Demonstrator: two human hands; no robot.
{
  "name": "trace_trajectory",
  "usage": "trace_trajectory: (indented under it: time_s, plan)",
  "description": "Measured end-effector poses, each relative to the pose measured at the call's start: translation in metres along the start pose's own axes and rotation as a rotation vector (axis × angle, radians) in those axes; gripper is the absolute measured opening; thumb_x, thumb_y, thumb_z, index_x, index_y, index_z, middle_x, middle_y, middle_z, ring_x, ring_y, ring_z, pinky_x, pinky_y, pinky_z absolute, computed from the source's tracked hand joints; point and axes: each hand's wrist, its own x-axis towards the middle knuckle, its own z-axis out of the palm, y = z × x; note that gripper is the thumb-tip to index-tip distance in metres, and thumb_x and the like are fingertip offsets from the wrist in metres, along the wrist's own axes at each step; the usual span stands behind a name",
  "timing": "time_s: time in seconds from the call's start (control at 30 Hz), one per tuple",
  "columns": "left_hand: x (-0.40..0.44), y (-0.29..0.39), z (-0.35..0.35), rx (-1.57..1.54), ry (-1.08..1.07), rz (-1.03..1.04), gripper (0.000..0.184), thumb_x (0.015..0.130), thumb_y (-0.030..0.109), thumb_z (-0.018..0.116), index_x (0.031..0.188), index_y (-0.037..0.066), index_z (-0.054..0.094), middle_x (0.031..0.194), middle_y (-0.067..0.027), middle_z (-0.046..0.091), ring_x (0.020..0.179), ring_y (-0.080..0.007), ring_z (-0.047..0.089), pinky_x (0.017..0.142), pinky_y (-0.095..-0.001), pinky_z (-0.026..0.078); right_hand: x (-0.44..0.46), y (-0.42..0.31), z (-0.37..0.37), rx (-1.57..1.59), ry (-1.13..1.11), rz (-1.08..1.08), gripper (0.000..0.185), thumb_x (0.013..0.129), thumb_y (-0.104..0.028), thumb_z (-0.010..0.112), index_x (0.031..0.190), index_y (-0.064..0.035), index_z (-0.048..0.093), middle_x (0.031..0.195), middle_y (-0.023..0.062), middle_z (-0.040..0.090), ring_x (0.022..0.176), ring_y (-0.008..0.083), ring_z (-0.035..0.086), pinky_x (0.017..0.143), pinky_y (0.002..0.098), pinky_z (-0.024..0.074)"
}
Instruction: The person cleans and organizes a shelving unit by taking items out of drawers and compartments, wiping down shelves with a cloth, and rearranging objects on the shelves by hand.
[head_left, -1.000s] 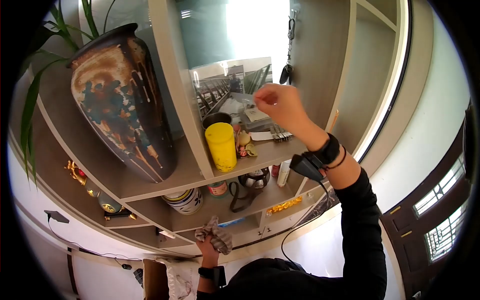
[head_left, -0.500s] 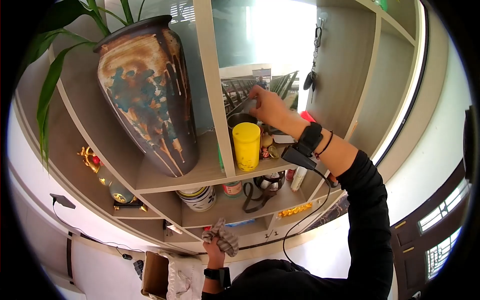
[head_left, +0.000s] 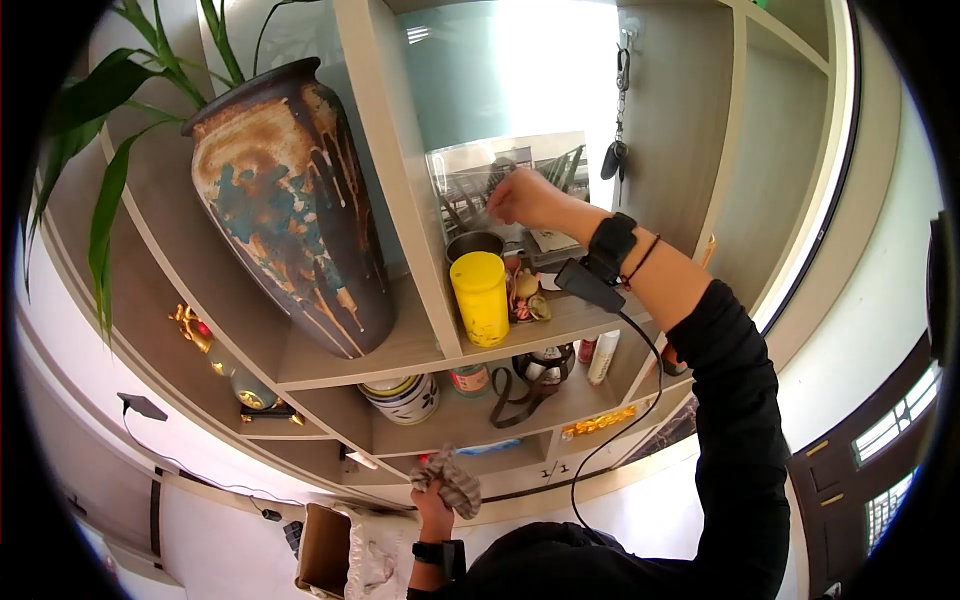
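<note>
My left hand (head_left: 433,505) is closed round a crumpled checked cloth (head_left: 448,482), low in front of the shelving. My right hand (head_left: 525,200) reaches into the middle compartment with its fingers drawn together. Whatever they hold, if anything, I cannot make out. Behind the fingers a black-and-white picture (head_left: 565,165) leans on the back panel. Below the hand are a dark round container (head_left: 475,244) and, in front of it, a yellow canister (head_left: 481,300). Small ornaments (head_left: 529,293) lie to the canister's right.
A tall glazed vase (head_left: 285,215) with a plant fills the left compartment. Keys (head_left: 615,158) hang on the right. The lower shelf holds a patterned pot (head_left: 402,397), a strap (head_left: 510,400) and a white tube (head_left: 603,357). A cardboard box (head_left: 325,550) stands on the floor.
My right hand has shifted slightly left and up by the picture. A red item behind the wrist no longer shows. The view has shifted slightly; my left hand still holds the cloth.
</note>
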Motion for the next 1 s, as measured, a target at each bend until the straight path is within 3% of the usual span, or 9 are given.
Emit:
trace_trajectory:
  time_s: [0.13,0.27,0.33,0.57,0.67,0.83,0.87,0.93,1.0]
  plan:
    - [-0.006,0.004,0.004,0.02,0.065,-0.008,0.032,0.069,-0.005,0.045,0.1,-0.004,0.044,0.094,-0.0137,0.052,0.083,-0.0272,0.054,0.07,-0.0385,0.047,0.002,0.001,0.008,-0.269,0.003,0.036,0.013,0.063,-0.012,0.058,0.07,-0.001,0.061,0.069,0.0173,0.058,0.067,0.0297,0.056,0.057,0.0355,0.0453]
    - [-0.011,0.008,0.004,0.054,0.06,-0.007,0.03,0.067,-0.004,0.047,0.097,-0.003,0.044,0.094,-0.0137,0.051,0.082,-0.0276,0.054,0.068,-0.0387,0.048,0.002,0.003,0.014,-0.377,0.022,0.057,0.014,0.064,-0.012,0.058,0.067,0.0016,0.059,0.072,0.0186,0.057,0.071,0.0309,0.056,0.059,0.037,0.0455]
    - [-0.012,0.008,0.005,0.061,0.102,-0.014,0.029,0.067,-0.004,0.048,0.095,-0.002,0.044,0.093,-0.0134,0.051,0.081,-0.0273,0.054,0.068,-0.0384,0.048,0.003,0.006,0.019,-0.431,0.087,0.103,0.012,0.063,-0.015,0.059,0.064,-0.0033,0.062,0.066,0.0129,0.057,0.063,0.0289,0.055,0.056,0.0351,0.044]
    - [-0.01,0.001,-0.003,0.031,0.096,-0.046,0.026,0.067,-0.005,0.048,0.093,-0.003,0.046,0.093,-0.014,0.051,0.082,-0.0268,0.054,0.067,-0.0375,0.048,0.012,0.017,0.024,-0.39,0.168,0.115,0.012,0.063,-0.016,0.06,0.067,-0.0048,0.063,0.065,0.0133,0.057,0.063,0.028,0.056,0.056,0.0355,0.0442]
    - [-0.011,0.001,0.001,-0.002,0.057,-0.036,0.029,0.067,-0.007,0.047,0.095,-0.004,0.045,0.094,-0.0137,0.051,0.082,-0.0269,0.054,0.068,-0.0375,0.048,0.001,-0.003,0.012,-0.388,0.043,0.13,0.016,0.067,-0.012,0.058,0.071,0.004,0.057,0.076,0.0198,0.057,0.072,0.0323,0.057,0.06,0.0376,0.0463]
    - [-0.01,0.003,0.004,-0.036,-0.002,-0.041,0.029,0.067,-0.009,0.046,0.095,-0.003,0.045,0.092,-0.0128,0.052,0.08,-0.0262,0.054,0.068,-0.0367,0.047,0.006,-0.003,0.012,-0.449,-0.042,0.129,0.018,0.066,-0.015,0.059,0.068,0.003,0.058,0.072,0.0195,0.057,0.07,0.0309,0.057,0.058,0.0364,0.0461]
    - [-0.011,0.005,0.009,-0.043,0.077,-0.067,0.028,0.066,-0.009,0.046,0.094,-0.003,0.045,0.091,-0.0126,0.052,0.079,-0.0258,0.054,0.067,-0.0362,0.047,0.006,-0.003,0.011,-0.45,-0.043,0.122,0.018,0.066,-0.015,0.059,0.068,0.003,0.058,0.072,0.0195,0.057,0.07,0.0309,0.057,0.058,0.0364,0.0461]
    - [-0.011,0.005,0.012,-0.057,0.159,-0.088,0.027,0.066,-0.009,0.046,0.093,-0.003,0.045,0.09,-0.0124,0.052,0.079,-0.0253,0.054,0.067,-0.0357,0.047,0.004,-0.004,0.012,-0.37,-0.016,0.12,0.014,0.066,-0.017,0.059,0.066,-0.0033,0.062,0.057,0.0095,0.057,0.053,0.0199,0.056,0.05,0.0305,0.0434]
    - [-0.008,0.005,0.011,-0.071,0.072,-0.085,0.026,0.066,-0.009,0.046,0.092,-0.003,0.045,0.089,-0.0121,0.052,0.08,-0.0251,0.054,0.067,-0.0356,0.047,0.001,-0.006,0.012,-0.322,0.008,0.056,0.013,0.067,-0.016,0.058,0.067,-0.0031,0.062,0.057,0.0093,0.057,0.052,0.0181,0.056,0.049,0.0295,0.0433]
